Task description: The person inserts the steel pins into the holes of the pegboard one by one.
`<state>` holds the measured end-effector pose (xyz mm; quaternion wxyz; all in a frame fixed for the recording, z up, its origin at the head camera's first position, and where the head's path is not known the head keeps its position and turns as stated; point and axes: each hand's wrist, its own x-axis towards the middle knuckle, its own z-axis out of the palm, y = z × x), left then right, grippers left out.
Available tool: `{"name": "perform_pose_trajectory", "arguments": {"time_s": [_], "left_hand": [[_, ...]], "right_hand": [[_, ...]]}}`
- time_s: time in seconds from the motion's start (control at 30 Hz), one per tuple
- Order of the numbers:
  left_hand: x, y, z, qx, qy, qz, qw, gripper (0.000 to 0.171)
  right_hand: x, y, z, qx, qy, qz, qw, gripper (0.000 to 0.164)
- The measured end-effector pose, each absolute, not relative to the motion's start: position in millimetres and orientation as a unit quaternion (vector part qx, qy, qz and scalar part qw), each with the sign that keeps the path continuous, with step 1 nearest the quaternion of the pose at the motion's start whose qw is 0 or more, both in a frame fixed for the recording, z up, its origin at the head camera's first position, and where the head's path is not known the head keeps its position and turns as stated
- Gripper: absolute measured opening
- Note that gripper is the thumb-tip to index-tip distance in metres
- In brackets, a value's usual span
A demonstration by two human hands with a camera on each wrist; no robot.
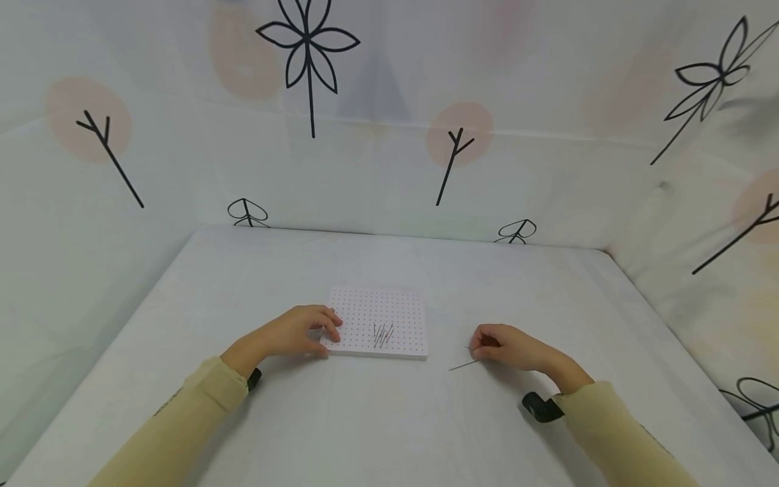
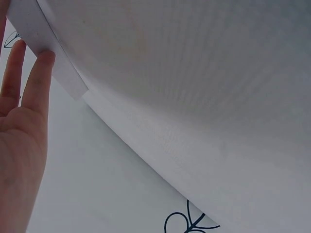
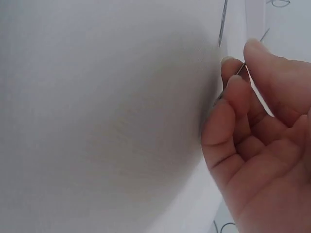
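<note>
A white board (image 1: 402,308) dotted with rows of small holes sits mid-table. Several thin dark needles (image 1: 383,335) are grouped on its front part; whether they stand in holes or lie flat I cannot tell. My left hand (image 1: 301,331) rests at the board's left edge with relaxed fingers, two fingertips touching the board's side wall (image 2: 41,43) in the left wrist view. To the right of the board, my right hand (image 1: 502,345) pinches a thin metal needle (image 3: 240,69) between thumb and fingers. Another needle (image 1: 462,366) lies on the table beside that hand.
The table (image 1: 377,426) has a white cloth over it. White cloth walls (image 1: 377,169) with plant drawings stand behind it and at both sides. Each wrist carries a dark strapped device, such as the one (image 1: 541,408) under the right sleeve.
</note>
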<state>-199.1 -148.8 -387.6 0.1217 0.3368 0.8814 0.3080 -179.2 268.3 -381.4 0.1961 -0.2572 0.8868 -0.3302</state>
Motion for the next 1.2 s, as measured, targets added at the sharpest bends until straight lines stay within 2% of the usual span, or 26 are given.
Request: {"name": "perform_pose_trajectory", "arguments": {"time_s": [0.37, 1.2], "left_hand": [[-198.2, -148.0, -388.2, 0.338, 0.882, 0.304, 0.120, 0.021], [-197.6, -146.1, -384.7, 0.337, 0.882, 0.306, 0.118, 0.020]], "right_hand": [[-178.7, 257.9, -380.3, -0.247, 0.895, -0.355, 0.114, 0.007], [-180.2, 225.9, -375.1, -0.239, 0.864, -0.436, 0.080, 0.010]]}}
